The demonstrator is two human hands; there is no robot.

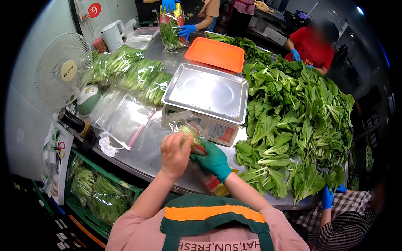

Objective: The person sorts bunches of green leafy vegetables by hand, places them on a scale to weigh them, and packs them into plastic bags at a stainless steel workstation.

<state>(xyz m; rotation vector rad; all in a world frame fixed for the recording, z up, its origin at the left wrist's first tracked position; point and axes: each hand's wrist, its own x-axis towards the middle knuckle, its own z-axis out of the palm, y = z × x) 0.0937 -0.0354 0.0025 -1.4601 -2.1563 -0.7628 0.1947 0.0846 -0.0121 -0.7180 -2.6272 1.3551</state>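
Note:
Just in front of me, at the near side of a digital scale (205, 91), is a clear plastic bag of leafy greens (188, 128) with red and yellow print. My right hand (215, 160), in a green glove, grips the bag around its middle. My left hand (176, 153) is bare and lies against the bag's left side with its fingers bent; whether it pinches the plastic cannot be told. The bag's lower end hangs towards my apron, over the table edge. The scale's steel pan holds only a few small scraps.
Loose leafy greens (295, 125) are heaped at the right. Filled bags (138, 73), flat empty bags (125, 117) and a fan (64, 70) stand left. An orange tray (215, 53) lies behind the scale. A green crate (125, 182) is below left. Gloved co-workers stand around the table.

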